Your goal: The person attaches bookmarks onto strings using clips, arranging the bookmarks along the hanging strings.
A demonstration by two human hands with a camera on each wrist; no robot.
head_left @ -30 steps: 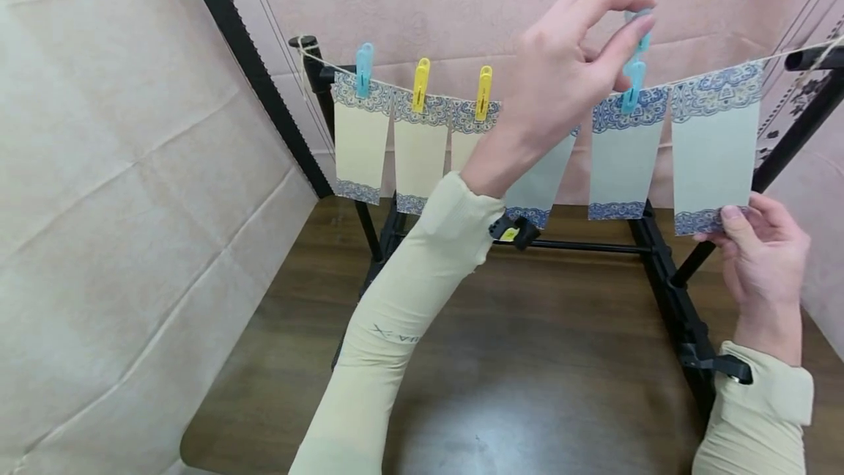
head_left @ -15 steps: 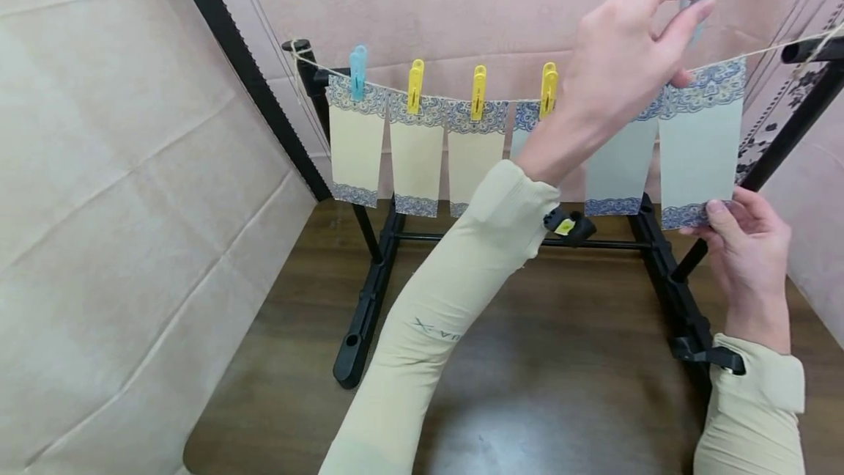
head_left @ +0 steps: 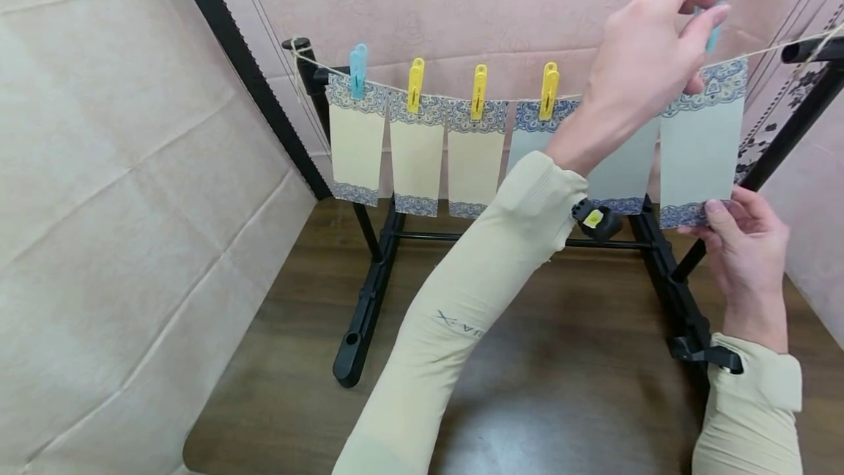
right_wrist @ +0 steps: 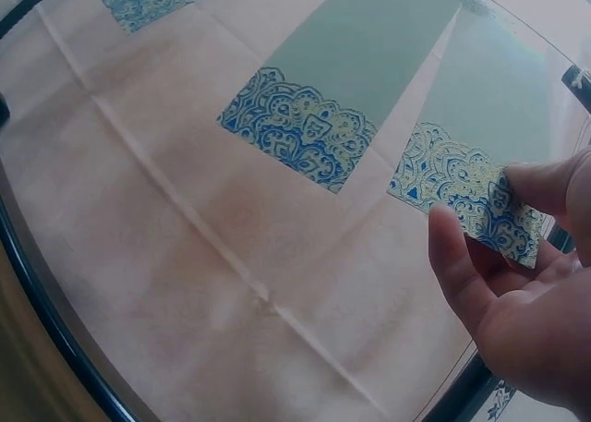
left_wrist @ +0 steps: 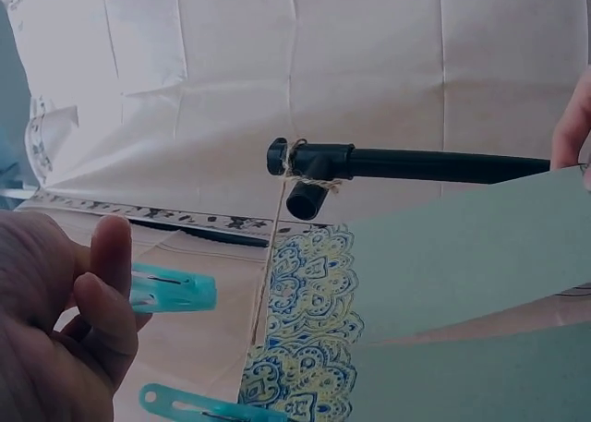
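Note:
My left hand [head_left: 649, 64] pinches a light-blue clothespin [left_wrist: 175, 290] between thumb and fingers, just above the top of the rightmost pale-blue card [head_left: 699, 152]. In the left wrist view the pin is apart from that card's lacy blue border. The card's top edge lies at the string [head_left: 765, 51]. Low down, my right hand [head_left: 752, 255] grips the card's bottom corner, thumb in front, as the right wrist view also shows. Beside it hangs another pale-blue card [right_wrist: 342, 53], held by a second blue clothespin [left_wrist: 208, 405]; my left hand hides that pin in the head view.
Further left, yellow clothespins [head_left: 478, 92] and a blue clothespin [head_left: 358, 72] hold several cards, cream and pale blue, on the string. A black frame [head_left: 363, 321] carries the string above a brown wooden table [head_left: 527, 402]. Pale cloth [head_left: 132, 167] hangs around.
My left hand has moved right with its clothespin, from above the neighbouring card to the rightmost one. My right hand keeps its grip on the card's corner. The view has shifted slightly.

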